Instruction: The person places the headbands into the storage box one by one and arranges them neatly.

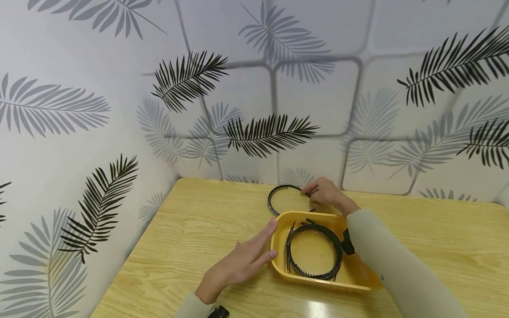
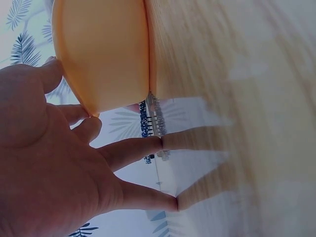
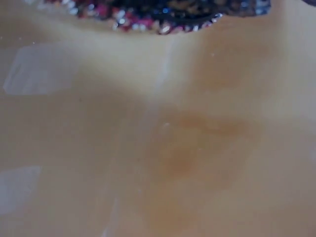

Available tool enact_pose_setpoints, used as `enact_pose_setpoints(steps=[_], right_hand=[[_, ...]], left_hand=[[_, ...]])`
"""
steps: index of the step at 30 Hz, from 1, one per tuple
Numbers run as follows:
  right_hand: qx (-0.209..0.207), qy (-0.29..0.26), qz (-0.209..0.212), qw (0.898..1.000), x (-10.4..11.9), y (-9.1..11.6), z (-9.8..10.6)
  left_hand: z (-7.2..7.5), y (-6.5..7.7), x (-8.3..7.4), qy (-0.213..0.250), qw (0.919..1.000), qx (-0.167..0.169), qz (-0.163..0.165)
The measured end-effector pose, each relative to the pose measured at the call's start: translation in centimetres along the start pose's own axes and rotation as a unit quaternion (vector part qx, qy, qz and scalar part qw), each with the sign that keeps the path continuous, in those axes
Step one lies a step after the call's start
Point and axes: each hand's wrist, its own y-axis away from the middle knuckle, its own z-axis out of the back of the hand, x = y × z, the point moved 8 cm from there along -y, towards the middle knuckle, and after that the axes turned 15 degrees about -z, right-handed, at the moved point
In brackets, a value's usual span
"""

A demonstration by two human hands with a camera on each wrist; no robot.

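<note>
A yellow plastic bin (image 1: pixel 359 270) sits on the table, holding several black toothed headbands (image 1: pixel 337 249) laid together in a ring. Behind it, another black headband (image 1: pixel 270 201) lies on the tabletop, and my right hand (image 1: pixel 325 192) pinches one end of it. My left hand (image 1: pixel 247 260) rests against the bin's left side with fingers spread. In the left wrist view, fingers of that hand touch the edge of the bin (image 2: pixel 101 54), while two others reach down to the tabletop. Pink and clear stones cover a headband (image 3: pixel 143 20) at the top of the right wrist view.
The bin stands on a light wood-grain table (image 1: pixel 191 221) with a glossy surface. A wall (image 1: pixel 254 163) with a leaf pattern rises along the table's back and left edges. The right forearm (image 1: pixel 397 260) passes over the bin's right end.
</note>
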Motion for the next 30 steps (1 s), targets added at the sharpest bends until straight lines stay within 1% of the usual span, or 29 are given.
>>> enact_pose_setpoints(steps=[5, 13, 19, 22, 26, 30], right_hand=[[0.003, 0.008, 0.005, 1.0, 0.2, 0.7, 0.4], [0.025, -0.026, -0.009, 0.999, -0.2, 1.4, 0.9], [0.018, -0.028, -0.011, 0.999, -0.5, 1.4, 0.9], [0.015, -0.034, -0.004, 0.999, -0.4, 1.5, 0.9], [0.021, -0.051, 0.011, 0.998, -0.4, 1.8, 1.1], [0.046, -0.086, 0.016, 0.995, -0.6, 2.0, 0.9]], left_hand=[[0.1, 0.0, -0.1, -0.007, 1.0, 0.002, 0.003], [0.1, 0.0, -0.1, -0.01, 0.9999, 0.004, 0.005], [0.0, 0.1, -0.1, -0.005, 1.0, 0.005, 0.007], [-0.1, 0.0, -0.1, -0.006, 0.9999, 0.006, 0.009], [-0.1, -0.1, 0.0, -0.006, 0.9999, 0.009, 0.009], [-0.2, 0.0, 0.2, -0.007, 0.9999, 0.009, 0.007]])
